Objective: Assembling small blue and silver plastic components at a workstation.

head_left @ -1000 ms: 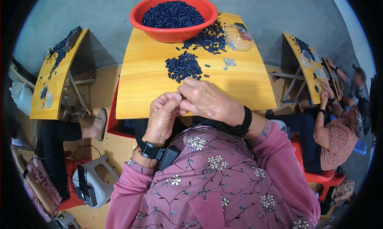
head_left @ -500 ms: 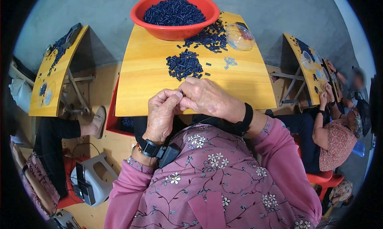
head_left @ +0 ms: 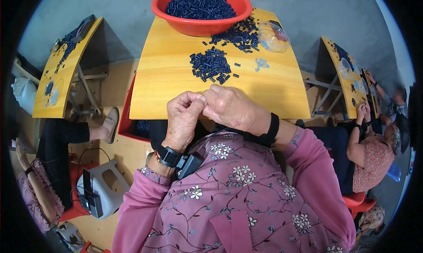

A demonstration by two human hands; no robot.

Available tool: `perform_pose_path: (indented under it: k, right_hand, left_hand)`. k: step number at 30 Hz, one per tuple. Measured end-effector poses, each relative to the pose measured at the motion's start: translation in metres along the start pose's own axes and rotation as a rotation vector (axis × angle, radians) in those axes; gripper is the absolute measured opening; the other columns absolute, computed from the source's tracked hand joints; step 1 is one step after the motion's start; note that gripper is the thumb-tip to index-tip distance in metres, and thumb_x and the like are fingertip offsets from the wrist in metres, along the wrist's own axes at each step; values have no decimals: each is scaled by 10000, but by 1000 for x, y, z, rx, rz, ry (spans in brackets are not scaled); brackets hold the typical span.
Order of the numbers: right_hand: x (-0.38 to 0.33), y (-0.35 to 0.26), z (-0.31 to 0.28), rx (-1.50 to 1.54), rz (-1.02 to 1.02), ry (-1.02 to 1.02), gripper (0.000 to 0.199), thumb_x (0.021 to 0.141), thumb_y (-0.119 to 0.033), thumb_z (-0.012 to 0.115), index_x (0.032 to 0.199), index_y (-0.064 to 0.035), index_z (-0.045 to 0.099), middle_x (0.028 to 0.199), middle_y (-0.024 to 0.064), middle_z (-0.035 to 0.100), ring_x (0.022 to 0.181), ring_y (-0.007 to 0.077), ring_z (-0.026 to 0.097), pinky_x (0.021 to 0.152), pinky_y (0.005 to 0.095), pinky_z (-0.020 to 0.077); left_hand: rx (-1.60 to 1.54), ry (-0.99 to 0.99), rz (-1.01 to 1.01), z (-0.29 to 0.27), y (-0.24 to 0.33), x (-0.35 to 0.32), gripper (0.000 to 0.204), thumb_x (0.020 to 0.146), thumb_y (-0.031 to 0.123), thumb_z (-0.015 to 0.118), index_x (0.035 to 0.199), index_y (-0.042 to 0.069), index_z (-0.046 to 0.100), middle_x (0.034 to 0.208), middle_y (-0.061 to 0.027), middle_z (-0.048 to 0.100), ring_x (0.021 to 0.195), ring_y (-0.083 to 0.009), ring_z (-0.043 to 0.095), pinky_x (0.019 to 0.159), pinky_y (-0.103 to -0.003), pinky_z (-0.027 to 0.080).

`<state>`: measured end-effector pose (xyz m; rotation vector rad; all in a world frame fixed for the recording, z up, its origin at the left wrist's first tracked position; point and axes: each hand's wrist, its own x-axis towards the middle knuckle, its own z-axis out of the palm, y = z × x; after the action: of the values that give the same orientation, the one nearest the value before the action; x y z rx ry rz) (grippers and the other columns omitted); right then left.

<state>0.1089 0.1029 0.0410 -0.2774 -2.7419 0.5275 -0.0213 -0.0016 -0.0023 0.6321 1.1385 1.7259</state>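
your left hand (head_left: 183, 116) and right hand (head_left: 233, 108) meet in closed fingertip pinches; i cannot tell what they hold. the heap of short dark-blue cylindrical pieces (head_left: 209, 65) lies just beyond, nearer your right, long axes pointing every way.

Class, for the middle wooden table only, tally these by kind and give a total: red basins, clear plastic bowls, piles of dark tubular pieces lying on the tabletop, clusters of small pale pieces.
Red basin: 1
Clear plastic bowl: 1
Dark piles: 2 (near pile, far pile)
Pale cluster: 1
Total: 5
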Motion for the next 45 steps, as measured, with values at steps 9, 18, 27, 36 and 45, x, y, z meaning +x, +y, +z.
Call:
perform_pose_path:
  k: [9, 18, 27, 36, 45]
  right_hand:
    - [-14, 1, 0, 199, 153, 117, 218, 866, -199, 647, 968, -8, 626, 891, 172, 638, 834, 371, 637, 716, 443, 511]
    - [-75, 97, -31, 125, 384, 399, 143, 842, -78, 622, 934, 25, 658, 894, 190, 649, 831, 373, 635, 754, 429, 515]
    - [-72, 139, -40, -5, 394, 350, 156, 833, -26, 588, 942, 38, 680, 892, 214, 632, 844, 376, 626, 762, 415, 501]
    - [-82, 144, -41, 171, 519, 425, 146, 821, -34, 603, 923, 36, 679, 882, 189, 642, 833, 323, 641, 758, 366, 508]
    - [-76, 145, -47, 16, 430, 302, 100, 818, -21, 626, 888, 39, 664, 855, 152, 644, 780, 258, 631, 716, 331, 502]
  left_hand:
    - [65, 110, 80, -5, 0, 6, 36, 890, 45, 641, 856, 34, 640, 799, -24, 638, 686, -94, 584, 671, -252, 504]
    - [142, 749, 609, -126, 49, 38, 193, 872, 25, 691, 1035, 39, 589, 971, -47, 630, 834, -121, 602, 722, -248, 516]
    - [22, 827, 261, -186, 29, 47, 210, 864, 12, 683, 1038, 68, 579, 881, 0, 603, 720, -71, 538, 628, -196, 443]
    - [128, 862, 487, -163, 33, 44, 256, 878, 3, 661, 1114, 21, 564, 1011, -36, 596, 885, -99, 571, 799, -225, 478]
    - [272, 610, 612, -77, 43, 29, 233, 901, -1, 619, 1130, -5, 580, 1081, -63, 605, 976, -128, 572, 888, -260, 464]
